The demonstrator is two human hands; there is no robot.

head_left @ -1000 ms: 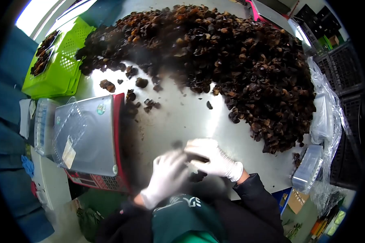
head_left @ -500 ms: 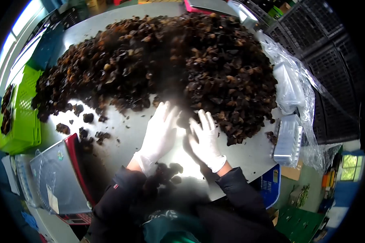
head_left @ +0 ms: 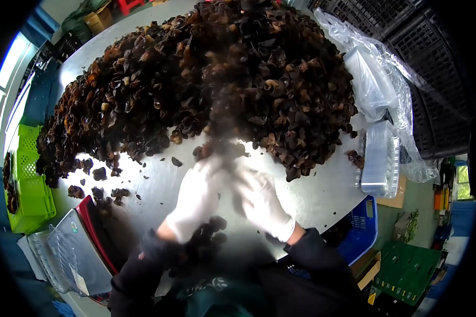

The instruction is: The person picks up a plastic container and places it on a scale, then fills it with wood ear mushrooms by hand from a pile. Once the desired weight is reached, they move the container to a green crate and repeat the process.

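Note:
A broad heap of dark brown wood ear mushrooms (head_left: 280,90) lies across the metal table (head_left: 158,195). My left hand (head_left: 195,195), in a white glove, is over the table just below the heap's near edge. Beside it my right hand (head_left: 262,203), also gloved in white, leans inward. The fingertips of both come close together and are blurred, with dark mushroom pieces right beyond them. Whether either hand grips a piece is not visible. A small dark cluster of mushrooms (head_left: 211,230) sits near my left wrist, and loose bits are scattered at the left.
Green crates (head_left: 31,203) stand at the left, near a scale-like device (head_left: 79,251) with a red edge. Clear plastic trays (head_left: 380,158) and plastic wrapping (head_left: 373,79) lie along the right side. Beyond are black crates (head_left: 433,100); a blue basket (head_left: 362,227) is below the table edge.
My hands have drawn closer together at the fingertips, and their fingers are now blurred. The view has shifted, so the heap appears larger. Some mushroom pieces now show just beyond the fingertips.

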